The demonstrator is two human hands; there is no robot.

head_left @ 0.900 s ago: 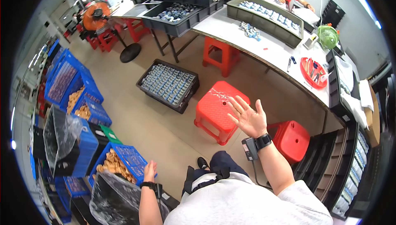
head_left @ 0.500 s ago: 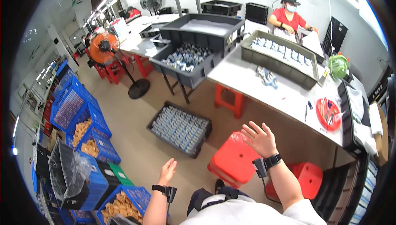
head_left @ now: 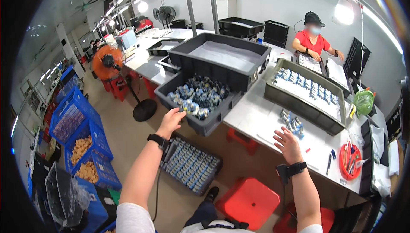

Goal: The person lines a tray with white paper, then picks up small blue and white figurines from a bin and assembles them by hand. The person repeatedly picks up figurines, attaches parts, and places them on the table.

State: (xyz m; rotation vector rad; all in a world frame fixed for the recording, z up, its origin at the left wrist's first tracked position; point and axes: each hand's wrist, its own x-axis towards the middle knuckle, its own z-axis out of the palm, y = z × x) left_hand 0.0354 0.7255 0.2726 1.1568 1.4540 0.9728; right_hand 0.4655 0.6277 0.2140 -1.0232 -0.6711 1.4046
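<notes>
My left hand (head_left: 171, 123) reaches toward the near-left rim of a grey bin (head_left: 208, 127) heaped with small blue, silver and dark parts (head_left: 197, 94). Its fingers are stretched out and hold nothing that I can see; whether they touch the bin I cannot tell. My right hand (head_left: 289, 147) is open at the near edge of the white table (head_left: 265, 127), fingers apart and nothing in them. Just beyond it lies a small cluster of blue-and-silver parts (head_left: 292, 124). Farther back, a long grey-green tray (head_left: 305, 109) holds rows of similar parts on white lining.
A crate (head_left: 190, 164) of lined-up parts sits on the floor near a red stool (head_left: 248, 203). A larger dark bin (head_left: 222, 68) stands behind the parts bin. A red dish (head_left: 350, 162) holds tools. Across the table sits a co-worker (head_left: 314, 41). An orange fan (head_left: 106, 64) stands left.
I have come closer to the table and bin. My left hand has moved forward and up to the bin's edge; my right hand has moved right, to the table's edge.
</notes>
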